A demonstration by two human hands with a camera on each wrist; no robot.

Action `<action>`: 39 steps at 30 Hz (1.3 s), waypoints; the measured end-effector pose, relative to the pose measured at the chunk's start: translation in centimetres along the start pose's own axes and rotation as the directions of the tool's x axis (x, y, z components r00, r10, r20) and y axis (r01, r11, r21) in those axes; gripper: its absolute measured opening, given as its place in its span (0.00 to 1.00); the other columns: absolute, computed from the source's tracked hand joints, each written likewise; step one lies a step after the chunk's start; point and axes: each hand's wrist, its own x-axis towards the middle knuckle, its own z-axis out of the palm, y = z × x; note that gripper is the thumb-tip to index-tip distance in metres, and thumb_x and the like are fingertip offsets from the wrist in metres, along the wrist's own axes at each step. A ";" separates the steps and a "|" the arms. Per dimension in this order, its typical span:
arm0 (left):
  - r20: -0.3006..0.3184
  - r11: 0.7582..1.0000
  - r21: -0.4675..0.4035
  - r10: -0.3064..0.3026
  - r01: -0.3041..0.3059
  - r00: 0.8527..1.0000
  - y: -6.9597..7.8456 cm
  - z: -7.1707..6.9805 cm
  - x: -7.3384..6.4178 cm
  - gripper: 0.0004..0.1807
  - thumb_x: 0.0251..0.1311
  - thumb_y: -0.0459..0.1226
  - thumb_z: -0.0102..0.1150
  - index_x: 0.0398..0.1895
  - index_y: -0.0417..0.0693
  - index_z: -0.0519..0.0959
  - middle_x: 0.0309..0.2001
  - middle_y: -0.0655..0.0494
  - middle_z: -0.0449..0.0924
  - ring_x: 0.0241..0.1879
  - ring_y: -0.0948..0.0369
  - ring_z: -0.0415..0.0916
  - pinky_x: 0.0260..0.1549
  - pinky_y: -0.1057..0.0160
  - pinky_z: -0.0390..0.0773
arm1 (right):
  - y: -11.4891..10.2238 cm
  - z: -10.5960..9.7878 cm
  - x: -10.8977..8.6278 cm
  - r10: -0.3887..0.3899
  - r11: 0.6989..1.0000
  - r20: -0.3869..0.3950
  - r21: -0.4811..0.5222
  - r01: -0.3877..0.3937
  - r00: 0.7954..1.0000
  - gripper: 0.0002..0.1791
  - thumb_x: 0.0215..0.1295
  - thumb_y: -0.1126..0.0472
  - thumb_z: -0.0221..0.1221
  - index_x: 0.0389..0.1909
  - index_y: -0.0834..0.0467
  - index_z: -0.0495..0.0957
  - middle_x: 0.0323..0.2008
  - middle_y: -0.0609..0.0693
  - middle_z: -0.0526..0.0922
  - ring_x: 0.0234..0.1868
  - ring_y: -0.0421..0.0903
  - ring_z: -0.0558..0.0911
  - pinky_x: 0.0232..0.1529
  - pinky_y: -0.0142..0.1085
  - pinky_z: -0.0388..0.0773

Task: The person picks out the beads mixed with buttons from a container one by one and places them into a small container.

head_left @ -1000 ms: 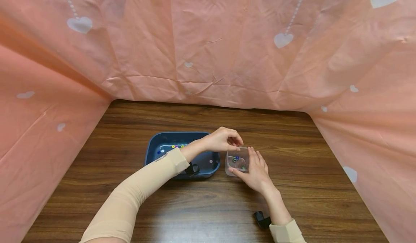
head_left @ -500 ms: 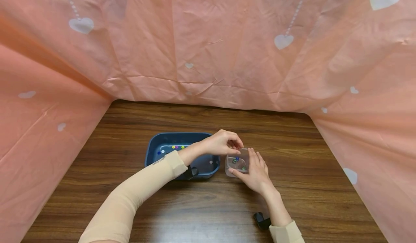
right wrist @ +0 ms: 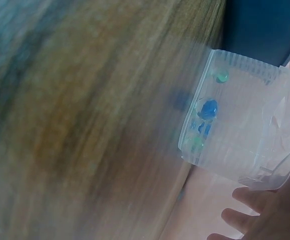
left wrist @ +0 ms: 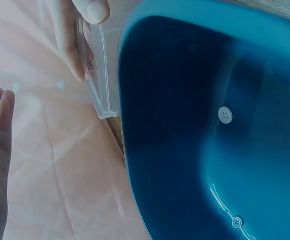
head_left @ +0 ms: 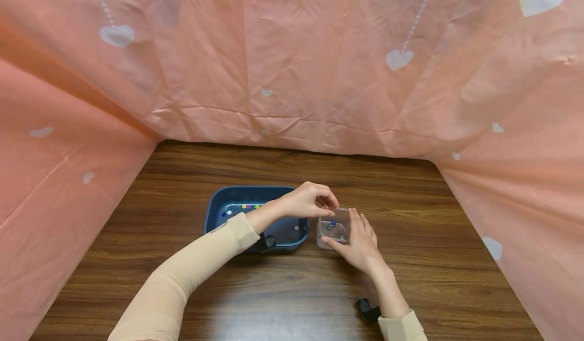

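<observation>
A person's two bare hands meet over a small clear container (right wrist: 255, 115) standing on a dark wood-grain table (head_left: 401, 194), just to the right of a blue tub (head_left: 285, 228). The left arm, in a cream sleeve (head_left: 182, 275), reaches from the lower left across the tub, wrist bent so that the left hand (head_left: 310, 201) hangs palm down over the container's far left corner. Its fingers are loosely bent, with the thumb beneath them; whether anything small is held at their tips cannot be told. The right hand (head_left: 360, 242) comes up from the lower right and grips the container, thumb across the near side, fingers stretched along the right side.

Inside the container lie a few small pieces, among them a blue piece (right wrist: 209, 108) and a green piece (right wrist: 222, 76). Scattered buttons remain in the tub, including a pale four-hole button (left wrist: 225, 115).

Compared with half a second ago, the left hand has drawn very slightly left, back toward the tub, its sleeve shifting with it. The right hand and the container look unmoved, and the visible pieces lie as before.
</observation>
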 end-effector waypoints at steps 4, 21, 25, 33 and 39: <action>-0.007 1.000 0.002 0.011 -0.011 1.000 -0.1 -0.1 -0.2 0.10 0.59 0.29 0.66 0.42 0.34 0.82 0.41 0.48 0.82 0.39 0.62 0.82 0.40 0.76 0.80 | 0.0 0.0 0.0 0.001 1.000 0.000 0.004 -0.001 1.000 0.63 0.57 0.30 0.61 0.76 0.65 0.40 0.77 0.63 0.42 0.75 0.63 0.41 0.69 0.68 0.41; -0.051 1.000 -0.004 -0.001 0.001 0.999 -0.1 -0.7 -1.5 0.10 0.58 0.29 0.67 0.42 0.33 0.82 0.40 0.48 0.82 0.38 0.61 0.82 0.40 0.69 0.83 | 0.0 0.1 0.0 -0.010 1.000 -0.015 0.001 0.010 1.000 0.63 0.57 0.31 0.61 0.76 0.66 0.41 0.76 0.63 0.44 0.75 0.65 0.43 0.69 0.67 0.43; -0.048 1.000 0.004 0.018 -0.018 0.999 -0.2 -0.6 -1.8 0.10 0.58 0.29 0.67 0.42 0.33 0.82 0.40 0.47 0.82 0.38 0.60 0.82 0.41 0.66 0.83 | 0.0 0.2 0.0 -0.012 1.000 -0.017 -0.001 0.012 1.000 0.63 0.57 0.31 0.62 0.76 0.66 0.41 0.76 0.63 0.44 0.75 0.64 0.43 0.69 0.67 0.44; -0.055 1.000 0.017 0.022 -0.021 0.998 -0.3 -0.7 -2.3 0.09 0.58 0.30 0.67 0.42 0.37 0.82 0.39 0.49 0.82 0.38 0.62 0.82 0.41 0.62 0.84 | 0.0 0.2 0.0 -0.017 1.000 -0.016 0.005 0.017 1.000 0.62 0.57 0.31 0.62 0.76 0.65 0.41 0.76 0.63 0.44 0.75 0.64 0.43 0.69 0.67 0.43; -0.061 1.000 0.005 0.020 -0.019 0.998 -0.4 -0.9 -2.6 0.09 0.58 0.31 0.67 0.41 0.38 0.83 0.39 0.49 0.82 0.37 0.65 0.82 0.40 0.61 0.84 | 0.1 0.1 0.1 -0.010 1.000 -0.010 0.011 0.010 1.000 0.62 0.57 0.31 0.62 0.76 0.65 0.40 0.76 0.63 0.43 0.75 0.64 0.42 0.69 0.67 0.43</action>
